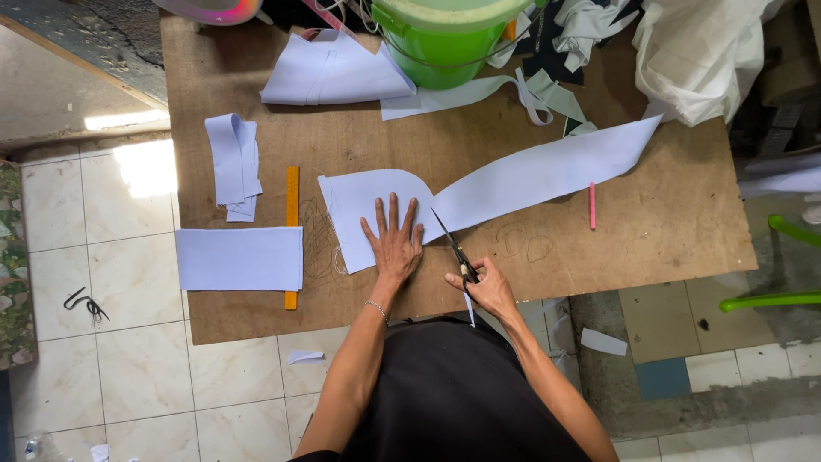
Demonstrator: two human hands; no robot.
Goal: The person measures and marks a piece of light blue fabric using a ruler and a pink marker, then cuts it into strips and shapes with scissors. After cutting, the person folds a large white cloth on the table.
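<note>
My left hand (393, 239) lies flat, fingers spread, on a pale blue fabric piece (363, 205) with a rounded top edge, pressing it to the wooden board (667, 214). My right hand (483, 287) grips black scissors (453, 248), whose blades point up and left into the fabric, just right of my left hand. A long pale blue strip (547, 171) runs from the cut toward the upper right. A thin offcut hangs below my right hand.
An orange ruler (292, 231) lies left of the fabric, partly under a rectangular fabric piece (239, 258). Folded fabric (235, 162), a green bucket (440, 43), a pink marker (592, 205), a white cloth bundle (701, 51) and scraps on the tiled floor surround the board.
</note>
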